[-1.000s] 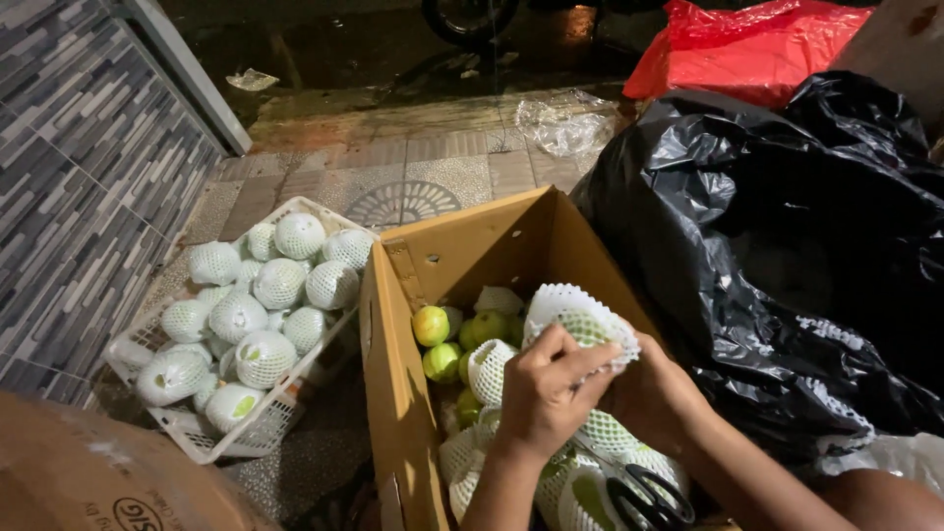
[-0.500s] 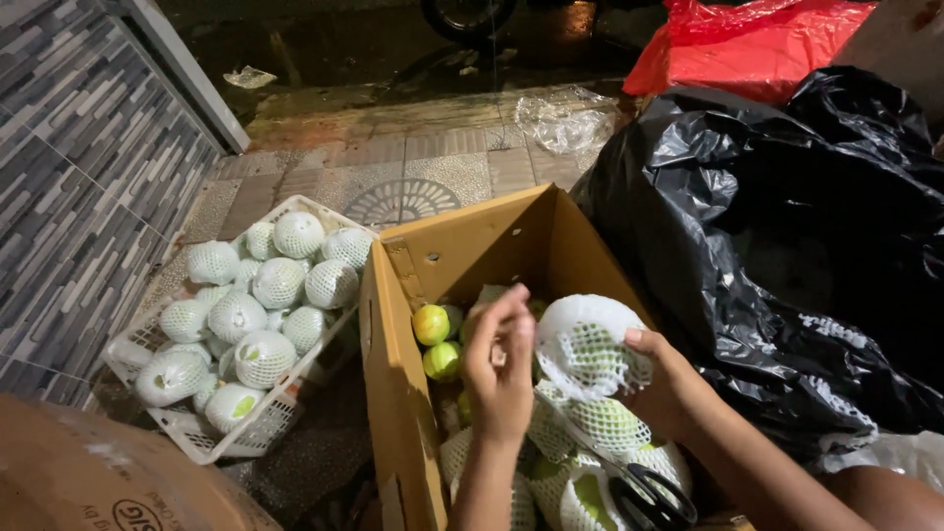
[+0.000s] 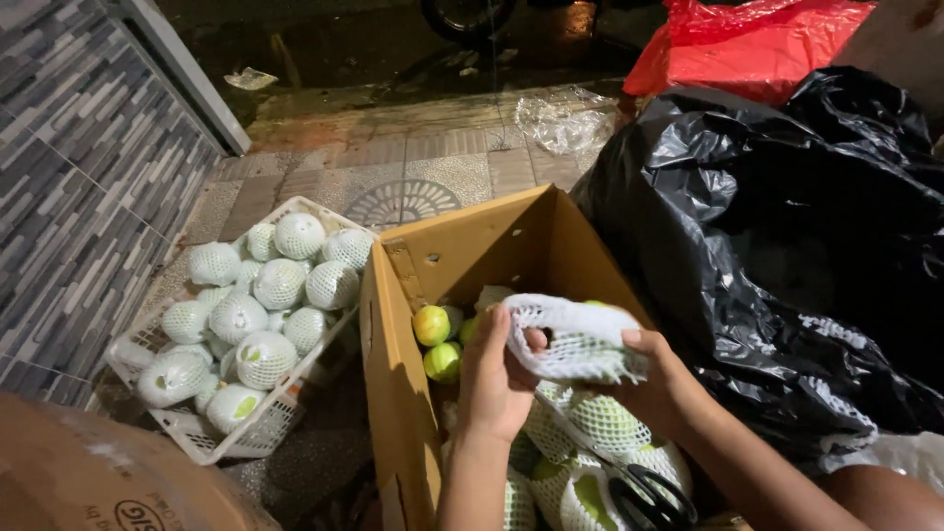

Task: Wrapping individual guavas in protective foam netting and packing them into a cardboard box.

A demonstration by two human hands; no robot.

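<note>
Both hands meet over the open cardboard box (image 3: 462,256), working a white foam net sleeve (image 3: 575,339) around a green fruit whose skin just peeks out at the top. The left hand (image 3: 497,379) is partly curled, its fingers pinching the sleeve's open mouth at nine o'clock, seemingly to stretch it wide. The right hand (image 3: 659,383) cups the bundle from three o'clock with the thumb on top, bracing it so the net can slide. Bare yellow-green fruits (image 3: 438,339) lie in the box at ten o'clock of the hands; sleeved ones and black scissors (image 3: 649,497) sit below. A white plastic crate (image 3: 246,433) of wrapped fruit (image 3: 280,285) stands on the floor to the left, a black plastic bag (image 3: 787,246) to the right.
</note>
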